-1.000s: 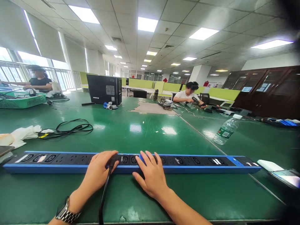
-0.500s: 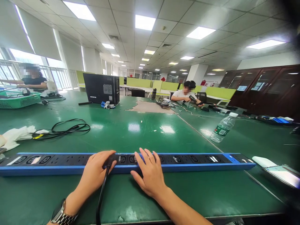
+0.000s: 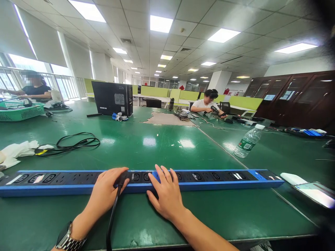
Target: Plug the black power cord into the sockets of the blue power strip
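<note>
A long blue power strip (image 3: 214, 184) with a black socket face lies across the green table in front of me. My left hand (image 3: 107, 188) grips the black plug of a power cord (image 3: 113, 214) at the strip's middle; the fingers cover most of the plug, and whether it is fully seated I cannot tell. From there the cord runs down over the table's front edge. My right hand (image 3: 167, 195) rests on the strip just to the right, fingers spread across its top and thumb on the front side.
A tilted plastic bottle (image 3: 247, 143) and a phone (image 3: 315, 193) are on the right. Coiled black cable (image 3: 75, 143), crumpled tissue (image 3: 19, 151) and a green basket (image 3: 22, 113) lie left. Behind stands a black computer case (image 3: 111, 99). Two people sit farther off.
Both hands keep nearly the same position on the plug and the strip. The view has shifted very slightly.
</note>
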{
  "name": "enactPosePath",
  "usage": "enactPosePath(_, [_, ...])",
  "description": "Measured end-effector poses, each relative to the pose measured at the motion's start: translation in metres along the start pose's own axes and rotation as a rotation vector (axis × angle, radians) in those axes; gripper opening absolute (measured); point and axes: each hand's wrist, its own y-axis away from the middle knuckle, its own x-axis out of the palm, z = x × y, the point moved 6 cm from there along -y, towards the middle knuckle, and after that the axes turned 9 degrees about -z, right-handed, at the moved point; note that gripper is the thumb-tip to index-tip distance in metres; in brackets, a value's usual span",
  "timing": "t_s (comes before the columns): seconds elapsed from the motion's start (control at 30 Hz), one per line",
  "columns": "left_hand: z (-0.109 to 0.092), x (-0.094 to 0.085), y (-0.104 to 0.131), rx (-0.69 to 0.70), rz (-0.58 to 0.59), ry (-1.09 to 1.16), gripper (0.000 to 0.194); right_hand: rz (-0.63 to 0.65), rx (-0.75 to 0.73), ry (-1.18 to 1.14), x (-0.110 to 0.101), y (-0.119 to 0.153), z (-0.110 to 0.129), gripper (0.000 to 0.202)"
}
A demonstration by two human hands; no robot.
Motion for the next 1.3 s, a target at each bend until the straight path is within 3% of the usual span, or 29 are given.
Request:
enactPosePath(0.33, [-0.001,-0.001,-0.002,-0.023,-0.01,0.042,0.041,0.013,0.001,-0.038,0.002,0.001,-0.001,0.047])
enactPosePath(0.5, [-0.001,-0.007,-0.002,-0.099,-0.084,0.127,0.04,-0.178,0.152,-0.012,-0.014,-0.005,-0.023,0.064])
enactPosePath(0.63, [-0.017,-0.016,-0.015,-0.207,-0.176,0.305,0.039,-0.289,0.271,-0.066,-0.024,-0.005,-0.041,0.041])
enactPosePath(0.73, [-0.057,0.003,-0.032,-0.071,-0.032,0.335,0.032,-0.311,0.345,-0.14,-0.027,-0.003,-0.052,0.019])
enactPosePath(0.87, [-0.096,0.045,-0.042,0.003,0.202,0.314,0.023,-0.365,0.362,-0.158,-0.035,0.0,-0.061,0.027])
enactPosePath(0.97, [-0.1,0.061,-0.042,-0.04,0.284,0.275,0.022,-0.423,0.361,-0.161,-0.039,0.002,-0.066,0.04])
enactPosePath(1.07, [-0.096,0.062,-0.04,-0.083,0.33,0.284,0.025,-0.428,0.358,-0.209,-0.036,0.003,-0.066,0.05])
enactPosePath(1.3, [-0.099,0.066,-0.034,-0.037,0.352,0.159,0.026,-0.258,0.415,-0.297,-0.03,-0.01,-0.054,0.038])
